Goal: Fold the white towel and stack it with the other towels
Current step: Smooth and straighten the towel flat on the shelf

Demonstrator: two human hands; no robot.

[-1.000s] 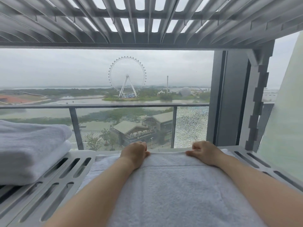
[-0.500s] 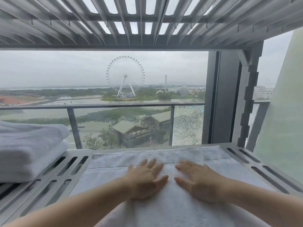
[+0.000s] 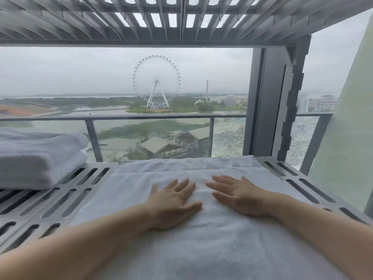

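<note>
The white towel point(image 3: 201, 245) lies spread across the slotted grey shelf point(image 3: 66, 201), one layer folded over another whose far edge shows beyond it. My left hand point(image 3: 173, 203) and my right hand point(image 3: 238, 196) press flat on the towel's middle, fingers straight, side by side and a little apart. A stack of folded white towels point(image 3: 38, 158) sits on the shelf at the left, apart from both hands.
A slatted grey shelf point(image 3: 181, 19) hangs close overhead. A dark upright post point(image 3: 268, 102) stands at the back right, and a pale wall point(image 3: 347, 138) rises on the right. Behind the shelf is a window with a balcony railing point(image 3: 141, 117).
A second ago both hands gripped the towel's far edge. They let go, drew back toward me and now lie flat on the towel's middle.
</note>
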